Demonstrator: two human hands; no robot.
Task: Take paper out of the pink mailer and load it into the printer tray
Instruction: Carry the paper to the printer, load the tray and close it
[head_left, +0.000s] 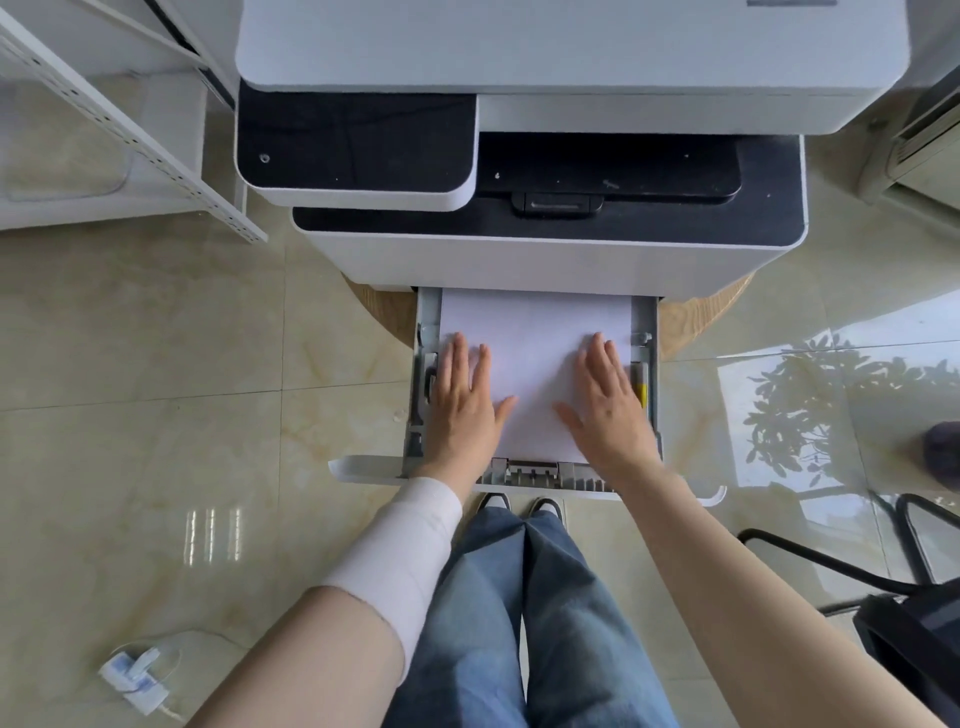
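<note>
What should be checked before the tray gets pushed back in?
1. Paper lies in the tray: ok.
2. Top sheet flat, no curl showing between the hands: ok.
3. Side guides snug against the stack: cannot tell; the left hand and right hand cover the edges.
4. Stack below the fill limit: cannot tell from above.
5. Hands out of the tray: not ok; both press flat on the paper.
6. Pink mailer set aside: cannot tell; it is not in view.
</note>
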